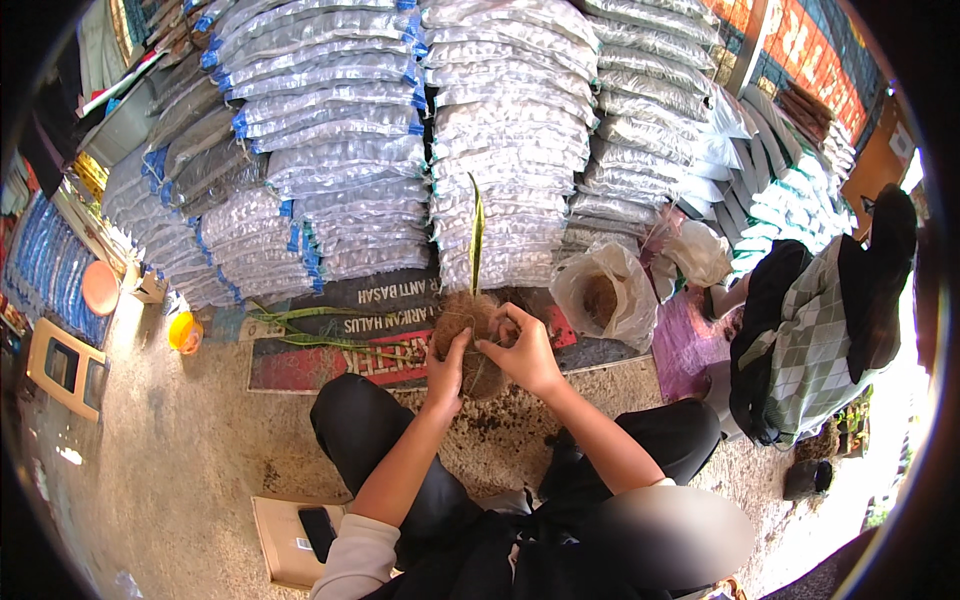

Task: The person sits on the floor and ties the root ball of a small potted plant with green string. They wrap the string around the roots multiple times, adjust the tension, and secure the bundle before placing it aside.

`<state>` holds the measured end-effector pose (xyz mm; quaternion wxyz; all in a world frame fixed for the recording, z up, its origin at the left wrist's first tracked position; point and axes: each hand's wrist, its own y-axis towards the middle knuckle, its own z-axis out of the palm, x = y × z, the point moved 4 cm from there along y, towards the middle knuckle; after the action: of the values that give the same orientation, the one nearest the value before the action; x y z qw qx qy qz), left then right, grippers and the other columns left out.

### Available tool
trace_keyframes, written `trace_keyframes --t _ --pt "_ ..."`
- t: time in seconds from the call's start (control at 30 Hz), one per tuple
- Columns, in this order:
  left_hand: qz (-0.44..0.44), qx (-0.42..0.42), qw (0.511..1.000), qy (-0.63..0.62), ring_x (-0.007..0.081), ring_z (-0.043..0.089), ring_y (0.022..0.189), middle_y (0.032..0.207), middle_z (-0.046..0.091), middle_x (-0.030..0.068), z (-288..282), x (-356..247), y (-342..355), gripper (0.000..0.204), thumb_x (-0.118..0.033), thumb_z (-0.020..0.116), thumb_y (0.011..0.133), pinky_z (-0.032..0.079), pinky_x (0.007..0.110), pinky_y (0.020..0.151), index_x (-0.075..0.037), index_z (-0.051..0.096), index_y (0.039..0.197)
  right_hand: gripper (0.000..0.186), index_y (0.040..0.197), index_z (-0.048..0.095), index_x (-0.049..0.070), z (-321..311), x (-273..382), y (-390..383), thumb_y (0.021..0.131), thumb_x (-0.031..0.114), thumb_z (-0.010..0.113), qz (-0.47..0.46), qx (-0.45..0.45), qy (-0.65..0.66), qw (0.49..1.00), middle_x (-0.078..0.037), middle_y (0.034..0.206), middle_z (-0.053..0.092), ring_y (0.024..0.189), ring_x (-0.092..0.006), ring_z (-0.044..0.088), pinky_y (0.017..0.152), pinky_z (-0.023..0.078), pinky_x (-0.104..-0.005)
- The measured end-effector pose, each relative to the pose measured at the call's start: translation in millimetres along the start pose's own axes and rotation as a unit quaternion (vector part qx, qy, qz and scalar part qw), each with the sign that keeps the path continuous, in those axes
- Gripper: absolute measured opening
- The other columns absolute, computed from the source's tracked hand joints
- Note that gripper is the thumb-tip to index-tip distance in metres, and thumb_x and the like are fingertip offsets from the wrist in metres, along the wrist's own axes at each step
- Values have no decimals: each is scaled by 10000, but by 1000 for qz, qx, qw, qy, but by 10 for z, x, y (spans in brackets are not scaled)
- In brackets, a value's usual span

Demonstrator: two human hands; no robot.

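My left hand grips the left side of a brown, fibrous bundle with thin string around it, its thumb pressed on the front. A single upright green leaf with yellow edges rises from its top. My right hand has curled fingers and thumb on the bundle's upper right, at the string; exactly what the fingertips pinch is too small to tell. More long leaves lie to the left on a dark and red printed board.
Stacked plastic sacks line the back. An open bag of brown material stands right, near a pink sheet and draped checked cloth. Left are a yellow tub and stool. A phone lies on cardboard.
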<state>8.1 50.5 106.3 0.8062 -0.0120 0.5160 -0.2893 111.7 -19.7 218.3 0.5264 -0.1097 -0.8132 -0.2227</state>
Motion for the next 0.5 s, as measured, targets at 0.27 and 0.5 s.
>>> trace_keyframes --t 0.27,0.5 --pt "-64 -29 997 -30 303 353 1154 1253 288 177 -101 -25 113 955 -477 646 675 373 482 906 -16 112 1319 150 775 565 -28 -223 -73 -80 785 114 613 113 8 143 983 52 565 470 516 -8 349 437 280 -203" --pt "-60 -124 990 2 239 498 1021 1126 476 107 -28 -108 -46 683 -425 632 716 433 426 832 -56 371 1228 210 782 611 -23 -95 -92 -90 709 158 688 57 44 -10 997 27 537 446 505 -44 348 445 311 -226"
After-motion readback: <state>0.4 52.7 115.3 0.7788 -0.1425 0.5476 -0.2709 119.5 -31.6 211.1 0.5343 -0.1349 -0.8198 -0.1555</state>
